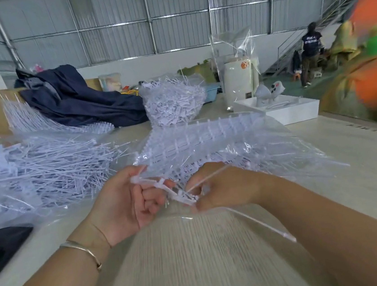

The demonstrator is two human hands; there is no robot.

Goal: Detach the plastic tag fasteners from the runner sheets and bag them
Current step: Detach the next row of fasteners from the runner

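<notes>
At the table's near edge, centre of view, both hands are meeting over a runner strip point(164, 189). Left hand point(123, 202) is sitting palm toward the camera, fingers curled in, thumb and forefinger pinching the strip's upper end; a thin metal bangle point(82, 249) is circling that wrist. Right hand point(223, 189) is lying knuckles up, fingertips closing on the strip's lower end, with one long fastener point(206, 177) angling up across its fingers. A second loose fastener point(262, 223) is trailing out below the right wrist, over the table point(196, 259).

Counts: two hands, one strip in grip, two single fasteners near them.

Just beyond the hands, a stack of runner sheets point(205, 138) is resting on clear film. To the left, a heap of detached fasteners point(44, 168) is spreading over more film, too many to count. Further back, one filled clear bag point(174, 102) is standing beside dark blue cloth point(79, 99). One white tray point(291, 110) is sitting to the right. One person point(310, 53) is standing far off, near stairs.
</notes>
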